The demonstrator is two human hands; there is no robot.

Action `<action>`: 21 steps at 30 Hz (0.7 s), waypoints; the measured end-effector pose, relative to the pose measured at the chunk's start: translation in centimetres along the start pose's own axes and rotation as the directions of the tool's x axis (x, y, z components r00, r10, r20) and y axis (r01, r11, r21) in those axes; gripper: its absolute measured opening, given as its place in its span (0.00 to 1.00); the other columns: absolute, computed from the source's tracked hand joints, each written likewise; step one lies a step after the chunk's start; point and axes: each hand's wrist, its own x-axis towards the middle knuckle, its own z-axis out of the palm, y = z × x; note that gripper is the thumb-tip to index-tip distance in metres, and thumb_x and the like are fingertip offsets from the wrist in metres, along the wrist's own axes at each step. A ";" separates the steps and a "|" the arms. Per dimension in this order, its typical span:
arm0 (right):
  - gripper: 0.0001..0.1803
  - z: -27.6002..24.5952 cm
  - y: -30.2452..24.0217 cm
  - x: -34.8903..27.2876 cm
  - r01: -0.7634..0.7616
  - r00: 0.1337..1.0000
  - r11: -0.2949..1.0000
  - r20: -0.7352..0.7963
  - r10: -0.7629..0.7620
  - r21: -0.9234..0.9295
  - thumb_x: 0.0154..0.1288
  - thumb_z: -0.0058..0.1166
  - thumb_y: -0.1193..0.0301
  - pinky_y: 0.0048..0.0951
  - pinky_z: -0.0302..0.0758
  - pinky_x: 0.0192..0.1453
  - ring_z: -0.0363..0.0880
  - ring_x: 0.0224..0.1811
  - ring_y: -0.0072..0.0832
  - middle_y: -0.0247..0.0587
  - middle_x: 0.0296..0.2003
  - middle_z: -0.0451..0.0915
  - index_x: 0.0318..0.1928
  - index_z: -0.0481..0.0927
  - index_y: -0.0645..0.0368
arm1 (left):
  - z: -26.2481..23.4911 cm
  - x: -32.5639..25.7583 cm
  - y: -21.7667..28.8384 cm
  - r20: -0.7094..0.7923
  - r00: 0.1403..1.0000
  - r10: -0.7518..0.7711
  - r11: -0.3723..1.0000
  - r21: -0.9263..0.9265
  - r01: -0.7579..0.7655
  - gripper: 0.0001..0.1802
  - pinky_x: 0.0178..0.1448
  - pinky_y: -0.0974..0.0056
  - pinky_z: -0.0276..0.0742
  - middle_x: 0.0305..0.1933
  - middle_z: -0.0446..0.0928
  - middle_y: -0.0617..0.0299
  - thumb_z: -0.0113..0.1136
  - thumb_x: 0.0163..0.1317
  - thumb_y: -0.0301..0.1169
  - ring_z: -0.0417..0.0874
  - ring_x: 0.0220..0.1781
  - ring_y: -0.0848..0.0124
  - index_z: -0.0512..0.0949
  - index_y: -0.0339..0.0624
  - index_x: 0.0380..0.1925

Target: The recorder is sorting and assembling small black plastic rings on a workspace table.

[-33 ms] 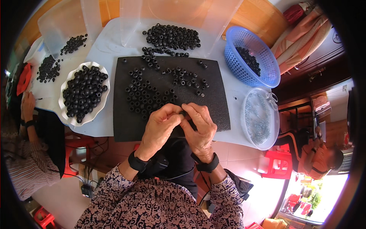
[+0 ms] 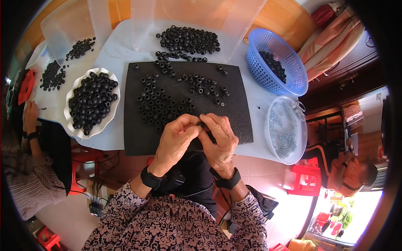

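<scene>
Over the front edge of a black mat (image 2: 234,100), my left hand (image 2: 178,140) and my right hand (image 2: 218,140) meet at their fingertips. Both are closed in a pinch around one small black bead (image 2: 202,124), mostly covered by the fingers. Loose black beads with open holes (image 2: 157,104) lie scattered on the mat just beyond my hands. A larger heap of the same beads (image 2: 188,39) rests at the mat's far side. On the left, a white scalloped dish (image 2: 116,104) is piled with bigger, round black beads (image 2: 92,100).
A blue perforated basket (image 2: 255,69) with dark beads stands at the far right. Nearer is a clear round tub (image 2: 268,134) of small pale, clear pieces. Translucent plastic panels (image 2: 184,14) line the back. A co-worker's hands (image 2: 30,117) rest at the left table edge, near small black beads (image 2: 52,75).
</scene>
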 end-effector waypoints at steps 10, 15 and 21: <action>0.17 0.3 0.7 -0.5 0.143 0.986 0.989 -0.082 -0.146 -0.038 0.48 0.65 0.82 0.34 0.78 0.41 0.78 0.38 0.37 0.41 0.39 0.80 0.42 0.84 0.61 | 0.1 -0.2 0.5 0.025 0.999 -0.048 0.993 0.111 0.045 0.08 0.46 0.78 0.73 0.40 0.78 0.67 0.53 0.68 0.21 0.75 0.42 0.84 0.77 0.32 0.46; 0.17 -0.3 0.4 -0.6 0.052 0.997 0.998 -0.063 -0.050 0.031 0.49 0.64 0.83 0.34 0.78 0.42 0.79 0.38 0.38 0.43 0.39 0.81 0.42 0.83 0.61 | 1.2 -0.4 0.4 0.000 0.995 0.096 0.985 0.142 -0.095 0.08 0.35 0.77 0.66 0.31 0.72 0.72 0.56 0.69 0.27 0.67 0.32 0.87 0.76 0.33 0.44; 0.17 -6.4 1.2 6.1 -0.009 0.974 0.995 -0.226 -0.015 -0.103 0.52 0.65 0.80 0.30 0.78 0.45 0.82 0.37 0.33 0.46 0.37 0.83 0.45 0.83 0.62 | 1.2 -1.8 1.3 0.147 0.982 0.115 0.863 0.474 -0.172 0.11 0.41 0.72 0.73 0.36 0.83 0.59 0.55 0.71 0.32 0.79 0.36 0.79 0.77 0.35 0.43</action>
